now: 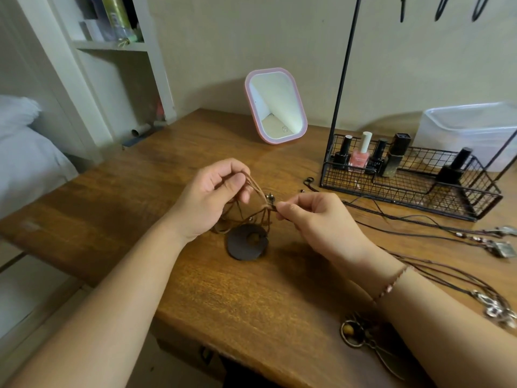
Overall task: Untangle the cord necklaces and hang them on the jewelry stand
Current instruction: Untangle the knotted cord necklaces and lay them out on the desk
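Note:
A brown cord necklace (258, 193) with a dark round disc pendant (247, 242) is held just above the wooden table (195, 289). My left hand (212, 197) grips a bundle of its tan cords. My right hand (316, 219) pinches the cord's end near a small metal clasp. The pendant lies on the table below my hands. Several other dark cord necklaces (436, 228) lie tangled at the right, with metal pendants (503, 247). The black jewelry stand (342, 79) rises at the back right, with dark cords (442, 8) hanging from its top.
The stand's black wire basket (414, 189) holds several nail polish bottles (359, 155). A pink-framed mirror (275, 105) stands at the back. A clear plastic box (470, 130) sits behind the basket. A beaded round pendant (354, 330) lies under my right forearm. A bed and white shelves are at the left.

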Tool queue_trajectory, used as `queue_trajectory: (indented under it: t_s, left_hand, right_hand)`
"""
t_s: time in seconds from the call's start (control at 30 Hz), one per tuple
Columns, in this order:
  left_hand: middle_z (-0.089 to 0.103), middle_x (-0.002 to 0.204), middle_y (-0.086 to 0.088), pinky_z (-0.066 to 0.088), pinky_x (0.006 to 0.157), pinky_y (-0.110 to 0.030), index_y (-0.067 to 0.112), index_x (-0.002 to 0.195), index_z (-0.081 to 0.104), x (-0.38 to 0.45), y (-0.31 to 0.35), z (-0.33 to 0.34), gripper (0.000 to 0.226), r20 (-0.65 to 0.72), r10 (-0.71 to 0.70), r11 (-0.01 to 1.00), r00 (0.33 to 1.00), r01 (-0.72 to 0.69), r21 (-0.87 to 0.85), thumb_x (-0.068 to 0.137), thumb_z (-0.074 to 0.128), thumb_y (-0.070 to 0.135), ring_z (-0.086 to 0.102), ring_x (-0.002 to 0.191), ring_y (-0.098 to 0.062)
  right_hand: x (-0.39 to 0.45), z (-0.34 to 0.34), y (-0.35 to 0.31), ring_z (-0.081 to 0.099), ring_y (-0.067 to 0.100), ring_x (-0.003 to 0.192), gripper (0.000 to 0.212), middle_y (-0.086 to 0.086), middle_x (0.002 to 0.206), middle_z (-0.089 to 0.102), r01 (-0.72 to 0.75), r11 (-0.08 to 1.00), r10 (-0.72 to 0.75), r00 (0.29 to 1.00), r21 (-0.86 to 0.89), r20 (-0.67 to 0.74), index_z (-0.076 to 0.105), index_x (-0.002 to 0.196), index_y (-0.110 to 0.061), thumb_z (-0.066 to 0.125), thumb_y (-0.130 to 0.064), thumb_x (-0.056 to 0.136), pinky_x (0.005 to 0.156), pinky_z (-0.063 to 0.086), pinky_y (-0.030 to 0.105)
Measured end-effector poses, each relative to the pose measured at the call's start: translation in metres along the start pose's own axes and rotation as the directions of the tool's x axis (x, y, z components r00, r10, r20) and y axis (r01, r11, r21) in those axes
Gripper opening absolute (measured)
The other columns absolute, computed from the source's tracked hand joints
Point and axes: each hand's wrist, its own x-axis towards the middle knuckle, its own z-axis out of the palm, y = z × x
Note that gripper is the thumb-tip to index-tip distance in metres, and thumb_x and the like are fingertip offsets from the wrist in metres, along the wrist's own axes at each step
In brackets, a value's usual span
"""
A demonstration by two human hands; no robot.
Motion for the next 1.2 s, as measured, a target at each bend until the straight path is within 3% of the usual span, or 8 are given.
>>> queue_trajectory:
  t_s: [0.17,0.43,0.53,0.63,0.7,0.8,1.0,1.2]
  left_hand:
    - [0.043,0.06,0.005,0.029,0.053,-0.024,0.016,0.09,0.057,0.0,0.009,-0.009,0.017,-0.206,-0.129,0.878,0.97,0.015,-0.478,0.099,0.044,0.02,0.033,0.054,-0.009]
    - [0.04,0.057,0.009,0.016,0.045,-0.024,0.017,0.079,0.059,0.001,0.002,-0.01,0.018,-0.378,-0.077,0.97,0.923,-0.019,-0.244,0.094,0.051,0.023,0.028,0.048,-0.005]
    - [0.045,0.059,0.012,0.025,0.046,-0.019,0.01,0.079,0.06,-0.001,0.0,-0.006,0.033,-0.225,-0.021,0.999,0.974,0.03,0.036,0.088,0.051,0.04,0.039,0.053,-0.004]
    - [0.06,0.078,0.013,0.045,0.063,-0.019,0.014,0.098,0.065,-0.003,-0.003,0.0,0.038,-0.083,0.034,0.949,0.996,-0.006,0.315,0.09,0.049,0.047,0.057,0.075,-0.006]
    - [0.065,0.093,0.008,0.052,0.078,-0.027,0.022,0.109,0.065,-0.004,-0.002,0.003,0.036,-0.012,0.024,0.925,1.0,-0.018,0.38,0.089,0.052,0.048,0.063,0.093,-0.013]
    - [0.067,0.094,0.013,0.054,0.081,-0.033,0.027,0.102,0.068,-0.006,0.0,0.006,0.031,0.073,0.05,0.884,0.996,-0.078,0.461,0.084,0.06,0.051,0.064,0.094,-0.012]
    - [0.064,0.078,0.009,0.054,0.069,-0.041,0.027,0.085,0.071,-0.006,0.0,0.013,0.021,0.086,0.104,0.85,0.991,-0.133,0.509,0.086,0.061,0.045,0.062,0.077,-0.013]
    - [0.061,0.08,0.022,0.045,0.072,-0.018,0.027,0.089,0.066,-0.004,0.006,0.015,0.011,0.182,0.198,0.908,0.963,-0.25,0.337,0.095,0.058,0.022,0.061,0.077,-0.006]
  right_hand:
    - [0.002,-0.001,-0.003,0.04,-0.003,0.035,0.02,-0.015,0.038,0.048,-0.006,0.998,0.002,0.998,-0.062,-0.057,0.075,0.08,-0.016,0.066,-0.03,0.092,0.038,0.03,0.01]
    - [-0.003,0.002,-0.007,0.045,0.011,0.05,0.021,-0.006,0.053,0.054,0.035,0.996,-0.037,0.999,0.082,0.024,0.067,0.084,-0.015,0.057,-0.027,0.099,0.049,0.036,0.026]
    - [-0.006,0.001,-0.004,0.051,0.015,0.057,0.019,-0.004,0.062,0.059,0.058,0.992,-0.067,0.995,0.108,0.076,0.061,0.091,-0.018,0.048,-0.025,0.103,0.05,0.043,0.025]
    - [-0.004,0.001,-0.003,0.046,0.02,0.06,0.016,-0.002,0.064,0.054,0.083,0.984,-0.098,0.991,0.157,0.093,0.059,0.094,-0.016,0.046,-0.018,0.104,0.05,0.04,0.025]
    - [-0.003,0.002,-0.001,0.043,0.02,0.057,0.015,-0.004,0.061,0.05,0.083,0.978,-0.103,0.99,0.191,0.096,0.058,0.096,-0.014,0.046,-0.017,0.104,0.051,0.036,0.028]
    - [-0.001,0.003,0.003,0.042,0.017,0.052,0.013,-0.005,0.057,0.048,0.094,0.968,-0.119,0.989,0.235,0.094,0.057,0.096,-0.013,0.046,-0.016,0.104,0.052,0.036,0.033]
    - [-0.001,0.003,0.003,0.042,0.013,0.048,0.01,-0.006,0.054,0.05,0.128,0.975,-0.145,0.986,0.183,0.082,0.058,0.096,-0.016,0.05,-0.018,0.102,0.047,0.037,0.025]
    - [0.002,0.002,0.006,0.044,0.007,0.041,0.01,-0.008,0.048,0.054,0.109,0.991,-0.107,0.994,0.081,-0.036,0.065,0.094,-0.018,0.058,-0.022,0.099,0.044,0.033,0.024]
